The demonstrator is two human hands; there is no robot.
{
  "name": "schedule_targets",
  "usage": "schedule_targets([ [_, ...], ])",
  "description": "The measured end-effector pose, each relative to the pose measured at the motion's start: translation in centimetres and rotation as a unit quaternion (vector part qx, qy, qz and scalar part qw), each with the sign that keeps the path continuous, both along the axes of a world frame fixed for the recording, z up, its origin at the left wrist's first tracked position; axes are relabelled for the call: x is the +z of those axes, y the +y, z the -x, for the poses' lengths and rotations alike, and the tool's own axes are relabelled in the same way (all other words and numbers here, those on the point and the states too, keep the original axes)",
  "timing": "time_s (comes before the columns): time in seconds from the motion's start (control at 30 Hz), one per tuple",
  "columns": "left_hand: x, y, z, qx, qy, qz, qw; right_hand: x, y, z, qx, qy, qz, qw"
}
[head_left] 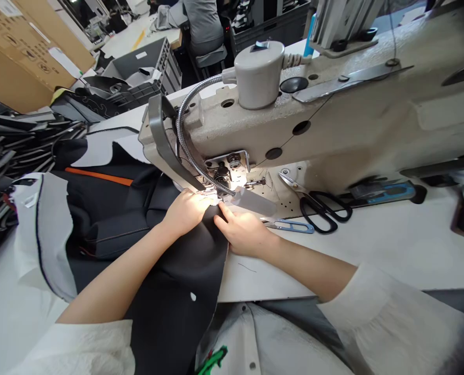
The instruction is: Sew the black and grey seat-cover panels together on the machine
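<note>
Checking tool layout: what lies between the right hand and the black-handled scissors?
Head view: blue-handled thread snips lie between the right hand and the black-handled scissors.

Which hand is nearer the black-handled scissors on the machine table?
Right. The right hand is left of the black-handled scissors; the left hand is farther left, on the other side of the right hand.

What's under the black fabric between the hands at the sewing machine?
The black fabric rests on the white sewing table, with the left hand and right hand on top. Between the hands, whatever lies beneath it is covered and cannot be seen.
</note>
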State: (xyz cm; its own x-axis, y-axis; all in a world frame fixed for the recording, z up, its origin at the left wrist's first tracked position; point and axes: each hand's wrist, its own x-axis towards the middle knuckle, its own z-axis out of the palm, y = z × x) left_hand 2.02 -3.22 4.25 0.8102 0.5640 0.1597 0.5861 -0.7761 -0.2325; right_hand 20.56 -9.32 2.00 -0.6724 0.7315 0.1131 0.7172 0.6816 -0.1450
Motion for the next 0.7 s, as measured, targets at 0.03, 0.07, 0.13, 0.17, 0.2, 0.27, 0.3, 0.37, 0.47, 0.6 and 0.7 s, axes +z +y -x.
schedule_targets([
  [0.03,0.0,0.1,-0.1,-0.005,0.003,0.016,1.000,0.0,0.0,0.1,0.002,-0.006,0.003,1.000],
  [0.07,0.0,0.1,-0.1,-0.009,0.008,0.032,0.999,0.0,-0.1,0.1,0.003,-0.014,0.005,1.000],
  [0.13,-0.1,-0.1,-0.4,-0.014,0.018,0.059,0.998,-0.2,-0.3,0.3,0.000,-0.037,-0.002,0.999],
  [0.17,-0.1,-0.3,-0.6,-0.013,0.020,0.065,0.998,-0.4,-0.5,0.4,0.000,-0.052,-0.010,0.999],
  [0.2,-0.1,-0.4,-0.7,-0.010,0.022,0.067,0.997,-0.6,-0.8,0.5,0.004,-0.066,-0.021,0.998],
  [0.27,-0.2,-0.8,-1.0,-0.005,0.022,0.064,0.998,-1.1,-1.2,0.6,0.021,-0.087,-0.049,0.995],
  [0.3,-0.2,-1.0,-1.1,-0.002,0.022,0.061,0.998,-1.3,-1.4,0.7,0.030,-0.091,-0.063,0.993],
  [0.37,-0.3,-1.2,-1.3,0.003,0.024,0.058,0.998,-1.7,-1.6,0.8,0.038,-0.086,-0.085,0.992],
  [0.47,-0.7,-1.3,-1.6,0.028,0.034,0.049,0.998,-2.0,-1.4,0.9,0.019,-0.065,-0.104,0.992],
  [0.6,-1.5,-1.1,-1.9,0.056,0.039,0.019,0.997,-1.9,-0.7,0.9,-0.009,-0.053,-0.109,0.993],
  [0.7,-1.7,-0.9,-2.2,0.059,0.045,0.018,0.997,-1.8,-0.4,1.0,-0.019,-0.058,-0.101,0.993],
])
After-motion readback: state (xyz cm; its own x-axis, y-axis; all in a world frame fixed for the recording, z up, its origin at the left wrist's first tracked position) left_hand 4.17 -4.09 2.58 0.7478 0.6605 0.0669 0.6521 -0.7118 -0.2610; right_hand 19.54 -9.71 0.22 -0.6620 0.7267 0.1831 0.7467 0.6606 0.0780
